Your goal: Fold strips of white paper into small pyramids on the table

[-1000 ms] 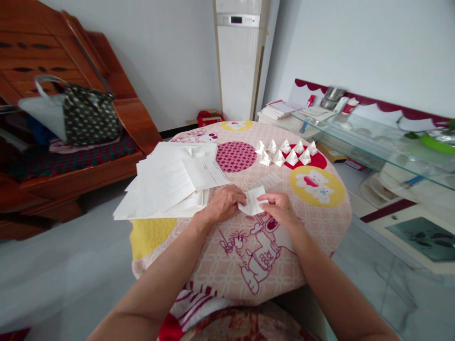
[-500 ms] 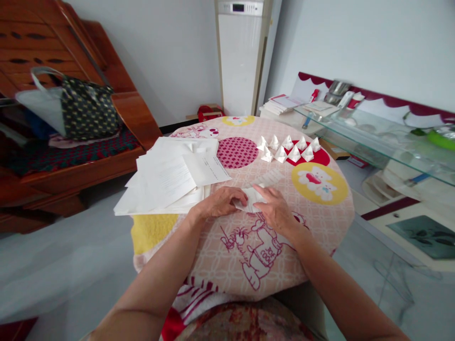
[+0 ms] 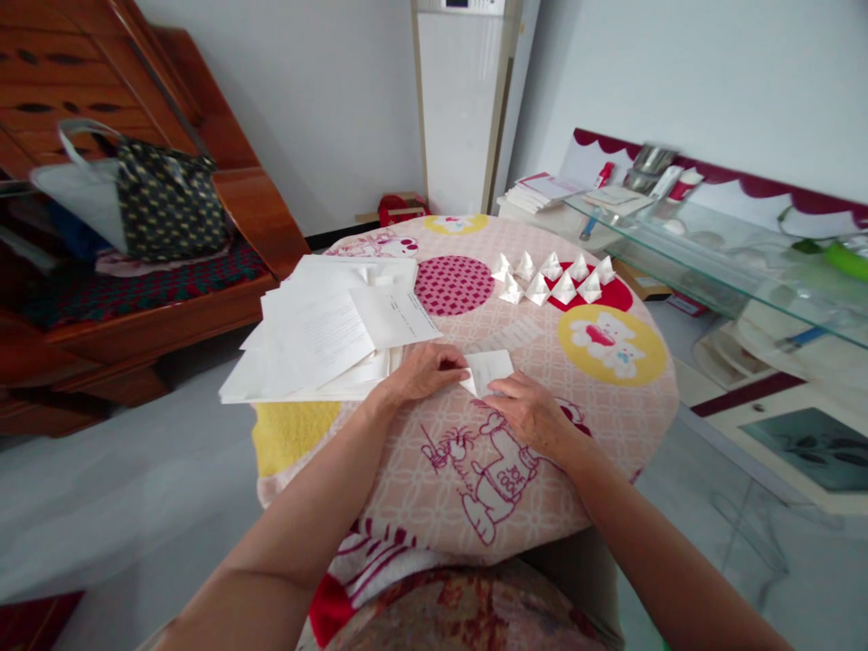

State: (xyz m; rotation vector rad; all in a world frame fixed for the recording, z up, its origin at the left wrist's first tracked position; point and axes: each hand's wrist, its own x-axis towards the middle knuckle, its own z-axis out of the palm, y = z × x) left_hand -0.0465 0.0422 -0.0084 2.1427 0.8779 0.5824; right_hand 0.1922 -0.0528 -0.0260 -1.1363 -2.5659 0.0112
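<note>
A small folded piece of white paper lies on the patterned tablecloth between my two hands. My left hand pinches its left corner between thumb and fingers. On the lower right edge, my right hand has its fingers bent and gripping the paper. Just beyond it a strip of printed paper rests flat on the cloth. Several white folded paper pyramids stand in two rows at the far right of the table. To the left of my left hand is a pile of loose white sheets, some printed.
A glass shelf with jars and boxes runs along the right wall. At the left stands a wooden bench with a dotted bag on it. A tall white cabinet-like unit is behind the table.
My right hand has drawn back toward me from the top of the paper. More of the folded paper now shows, with a pointed corner at my left fingertips.
</note>
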